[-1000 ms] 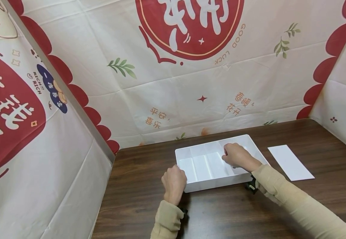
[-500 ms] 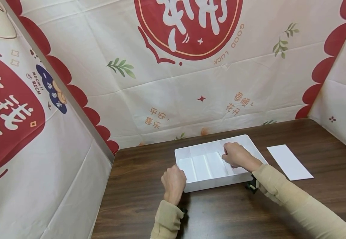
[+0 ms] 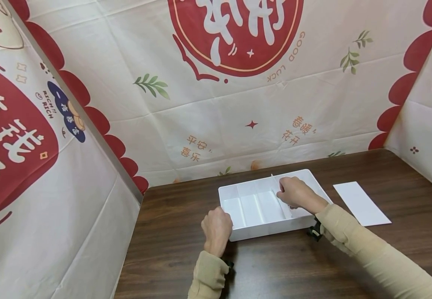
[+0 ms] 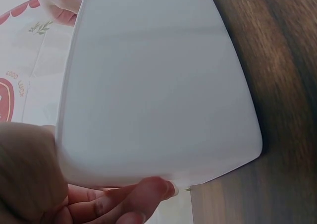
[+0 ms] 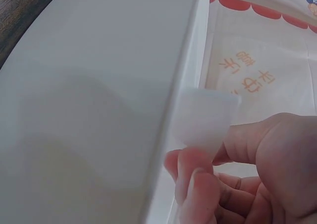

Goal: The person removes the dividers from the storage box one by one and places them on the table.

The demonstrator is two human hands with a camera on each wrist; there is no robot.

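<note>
A shallow white plastic box [image 3: 272, 230] with thin upright partitions stands on the dark wooden table. At its front left corner my left hand [image 3: 217, 226] grips the box, with the fingers [image 4: 148, 192] against the short end wall and the thumb side over the rim. Over the right part of the box, my right hand [image 3: 297, 194] pinches a thin white divider [image 5: 208, 115] between thumb and fingertips. The divider runs from front to back, and its far end sticks up above the back rim. In the right wrist view its near corner rises above the front wall.
To the right of the box lies a flat white rectangular card [image 3: 362, 203] on the wooden table [image 3: 171, 257]. A printed white cloth [image 3: 216, 116] hangs behind the table and along both sides.
The divider's far end has risen above the box's back rim, and its near end has shifted slightly. Both hands stay almost in place.
</note>
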